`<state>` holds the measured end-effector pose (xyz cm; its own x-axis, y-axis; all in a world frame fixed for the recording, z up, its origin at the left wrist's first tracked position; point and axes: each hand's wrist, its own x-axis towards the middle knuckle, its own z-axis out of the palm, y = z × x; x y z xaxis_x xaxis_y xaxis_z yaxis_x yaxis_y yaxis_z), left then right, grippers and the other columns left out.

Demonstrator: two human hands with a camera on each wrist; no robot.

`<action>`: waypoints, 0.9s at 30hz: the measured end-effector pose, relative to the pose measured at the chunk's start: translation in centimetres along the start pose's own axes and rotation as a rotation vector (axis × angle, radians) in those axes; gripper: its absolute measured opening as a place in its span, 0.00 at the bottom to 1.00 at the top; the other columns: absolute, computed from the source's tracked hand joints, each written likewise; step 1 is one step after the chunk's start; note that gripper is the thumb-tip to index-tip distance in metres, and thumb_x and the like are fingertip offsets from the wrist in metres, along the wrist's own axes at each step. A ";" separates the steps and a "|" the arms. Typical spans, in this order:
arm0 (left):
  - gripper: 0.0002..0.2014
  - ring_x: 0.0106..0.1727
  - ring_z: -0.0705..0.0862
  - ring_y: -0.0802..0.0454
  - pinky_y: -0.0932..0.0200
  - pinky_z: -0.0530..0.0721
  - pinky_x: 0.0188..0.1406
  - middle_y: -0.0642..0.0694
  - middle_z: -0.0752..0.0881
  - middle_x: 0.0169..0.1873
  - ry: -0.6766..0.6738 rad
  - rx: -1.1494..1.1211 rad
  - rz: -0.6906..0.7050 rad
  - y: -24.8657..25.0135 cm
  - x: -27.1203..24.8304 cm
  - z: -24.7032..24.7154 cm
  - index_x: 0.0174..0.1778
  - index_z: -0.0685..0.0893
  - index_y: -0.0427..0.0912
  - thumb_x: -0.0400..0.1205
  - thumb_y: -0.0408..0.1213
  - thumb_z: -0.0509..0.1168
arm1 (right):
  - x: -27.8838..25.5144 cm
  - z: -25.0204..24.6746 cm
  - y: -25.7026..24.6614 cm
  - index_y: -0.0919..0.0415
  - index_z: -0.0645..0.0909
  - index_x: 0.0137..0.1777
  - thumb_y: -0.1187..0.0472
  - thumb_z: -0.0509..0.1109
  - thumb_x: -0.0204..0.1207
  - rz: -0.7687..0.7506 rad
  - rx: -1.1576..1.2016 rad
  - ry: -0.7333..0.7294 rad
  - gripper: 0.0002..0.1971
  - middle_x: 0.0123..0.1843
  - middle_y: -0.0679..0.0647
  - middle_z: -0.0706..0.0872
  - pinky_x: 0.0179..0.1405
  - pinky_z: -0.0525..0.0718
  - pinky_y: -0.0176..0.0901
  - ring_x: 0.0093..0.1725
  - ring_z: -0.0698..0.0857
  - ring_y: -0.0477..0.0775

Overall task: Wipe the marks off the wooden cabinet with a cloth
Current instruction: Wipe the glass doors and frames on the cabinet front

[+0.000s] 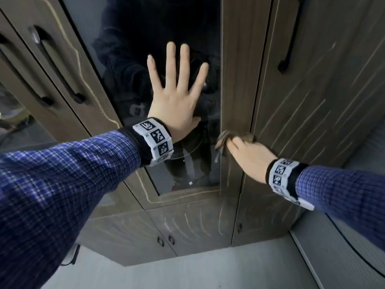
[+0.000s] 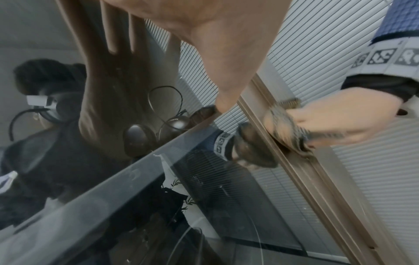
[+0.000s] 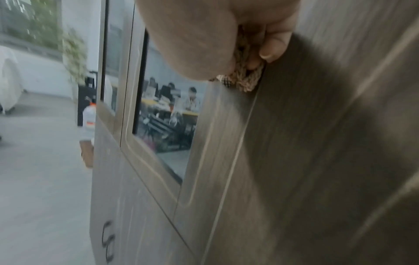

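Head view, left hand: fingers spread flat against glass door, frame centre.
Right hand: grasping cloth against wooden cabinet.

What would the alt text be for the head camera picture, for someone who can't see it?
Seen from above, a person's right hand presses a crumpled cloth against the wooden frame of a cabinet door, while the left hand lies flat, fingers spread, on the door's dark glass panel. Pale streaks mark the wood lower down.
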<state>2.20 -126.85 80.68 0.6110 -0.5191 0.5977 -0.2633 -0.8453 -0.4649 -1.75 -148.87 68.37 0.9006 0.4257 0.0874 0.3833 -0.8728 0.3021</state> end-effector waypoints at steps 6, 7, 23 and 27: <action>0.57 0.84 0.47 0.17 0.13 0.51 0.75 0.21 0.47 0.84 -0.016 -0.021 0.035 0.8 -1.2 1.2 0.89 0.48 0.42 0.72 0.61 0.74 | 0.7 3.8 -1.0 0.68 0.69 0.78 0.75 0.65 0.65 -0.098 -0.003 -0.015 0.36 0.64 0.60 0.83 0.33 0.81 0.47 0.45 0.89 0.61; 0.57 0.84 0.47 0.18 0.13 0.51 0.76 0.21 0.47 0.84 -0.027 -0.021 0.049 1.2 -1.7 1.7 0.89 0.48 0.42 0.72 0.60 0.75 | 0.7 5.1 -1.3 0.65 0.65 0.81 0.74 0.65 0.68 -0.124 0.011 -0.075 0.38 0.70 0.59 0.80 0.39 0.83 0.49 0.51 0.88 0.60; 0.56 0.84 0.48 0.18 0.14 0.46 0.76 0.23 0.48 0.85 -0.064 -0.026 0.126 2.7 -4.1 4.6 0.89 0.47 0.42 0.74 0.57 0.74 | -0.5 14.1 -4.5 0.54 0.52 0.86 0.75 0.59 0.74 -0.163 0.107 -0.282 0.41 0.77 0.53 0.70 0.52 0.83 0.50 0.66 0.78 0.59; 0.55 0.84 0.48 0.18 0.15 0.45 0.76 0.23 0.48 0.85 -0.065 -0.023 0.131 2.4 -4.2 4.5 0.89 0.47 0.43 0.74 0.57 0.74 | -0.6 13.4 -4.1 0.56 0.62 0.77 0.74 0.65 0.71 -0.073 0.174 -0.266 0.35 0.69 0.53 0.75 0.52 0.84 0.50 0.63 0.79 0.58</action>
<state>2.36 -126.13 74.18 0.6170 -0.6167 0.4889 -0.3608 -0.7738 -0.5207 -1.13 -148.73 54.39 0.8827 0.4312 -0.1870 0.4572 -0.8799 0.1294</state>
